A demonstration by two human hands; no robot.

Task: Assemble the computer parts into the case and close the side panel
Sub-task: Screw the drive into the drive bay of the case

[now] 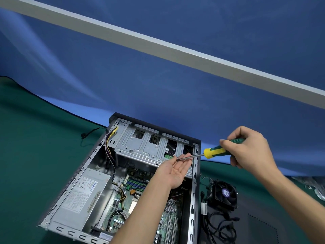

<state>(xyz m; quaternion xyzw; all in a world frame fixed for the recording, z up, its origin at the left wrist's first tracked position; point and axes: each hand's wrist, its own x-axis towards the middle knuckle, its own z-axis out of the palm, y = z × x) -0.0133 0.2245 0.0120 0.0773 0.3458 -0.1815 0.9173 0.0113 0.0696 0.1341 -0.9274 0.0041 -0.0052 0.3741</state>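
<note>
The open computer case (196, 175) lies on its side on the green mat, showing the motherboard (123, 205), the grey power supply (82, 192) and the metal drive cage (140, 147). My right hand (249, 147) grips a green and yellow screwdriver (213, 152), its shaft pointing left over the case. My left hand (173, 170) is held palm up above the motherboard, its fingertips pinching a small screw (177, 159) at the screwdriver's tip. The black side panel (263, 231) lies flat to the right of the case.
A black CPU cooler fan (223, 194) with loose black cables (219, 226) sits on the side panel right of the case. A black cable (88, 136) trails on the mat at the case's far left. A blue wall rises behind.
</note>
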